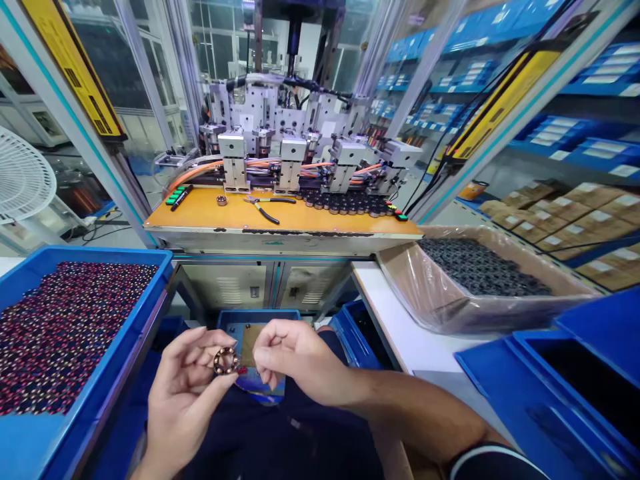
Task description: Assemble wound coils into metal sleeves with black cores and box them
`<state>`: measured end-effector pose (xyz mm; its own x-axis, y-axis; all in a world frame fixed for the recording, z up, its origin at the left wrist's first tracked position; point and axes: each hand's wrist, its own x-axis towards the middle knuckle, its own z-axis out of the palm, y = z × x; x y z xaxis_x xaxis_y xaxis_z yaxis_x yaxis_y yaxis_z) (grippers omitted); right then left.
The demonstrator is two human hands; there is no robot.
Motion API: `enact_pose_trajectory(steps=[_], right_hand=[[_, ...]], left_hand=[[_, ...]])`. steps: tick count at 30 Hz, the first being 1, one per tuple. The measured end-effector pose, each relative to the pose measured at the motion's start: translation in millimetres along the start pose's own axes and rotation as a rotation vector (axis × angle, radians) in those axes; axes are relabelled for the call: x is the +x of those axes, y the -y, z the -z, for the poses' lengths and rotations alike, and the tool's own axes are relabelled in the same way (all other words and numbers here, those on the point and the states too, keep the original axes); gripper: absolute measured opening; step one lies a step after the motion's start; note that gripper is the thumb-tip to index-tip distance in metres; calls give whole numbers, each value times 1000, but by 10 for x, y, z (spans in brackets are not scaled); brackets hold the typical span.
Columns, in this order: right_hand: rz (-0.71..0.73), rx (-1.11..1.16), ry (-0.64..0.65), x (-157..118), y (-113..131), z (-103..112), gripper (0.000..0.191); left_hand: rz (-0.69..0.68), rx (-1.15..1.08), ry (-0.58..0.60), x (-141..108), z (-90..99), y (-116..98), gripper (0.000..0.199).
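A ring-shaped part with copper windings is held between the thumb and fingers of my left hand, above my lap. Red bits of wire or tape stick out at its lower right side. Just to the right of the ring, my right hand has its fingers curled together, apart from the ring. Whatever those fingers may hold is hidden. A blue bin with a brown piece in it lies below and behind both hands.
Many similar rings fill a blue tray at left. Pliers and black round parts lie on the orange machine table. At right are a plastic-lined box of dark parts and blue bins.
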<state>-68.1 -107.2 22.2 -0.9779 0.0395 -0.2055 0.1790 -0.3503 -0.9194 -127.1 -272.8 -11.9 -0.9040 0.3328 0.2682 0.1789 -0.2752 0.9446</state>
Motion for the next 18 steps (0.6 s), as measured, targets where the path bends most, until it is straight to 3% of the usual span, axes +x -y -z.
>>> enact_pose_trajectory(steps=[6, 13, 15, 18], right_hand=[[-6, -81, 26, 4, 168, 1, 52], [51, -45, 9, -42, -29, -6, 53], [35, -70, 19, -76, -43, 27, 54], [24, -111, 34, -107, 43, 85, 55]], left_hand=[[109, -21, -75, -67, -166, -120, 49], [276, -191, -90, -65, -147, -98, 46], [312, -261, -59, -29, -95, -58, 38], [315, -325, 98, 39, -7, 29, 24]])
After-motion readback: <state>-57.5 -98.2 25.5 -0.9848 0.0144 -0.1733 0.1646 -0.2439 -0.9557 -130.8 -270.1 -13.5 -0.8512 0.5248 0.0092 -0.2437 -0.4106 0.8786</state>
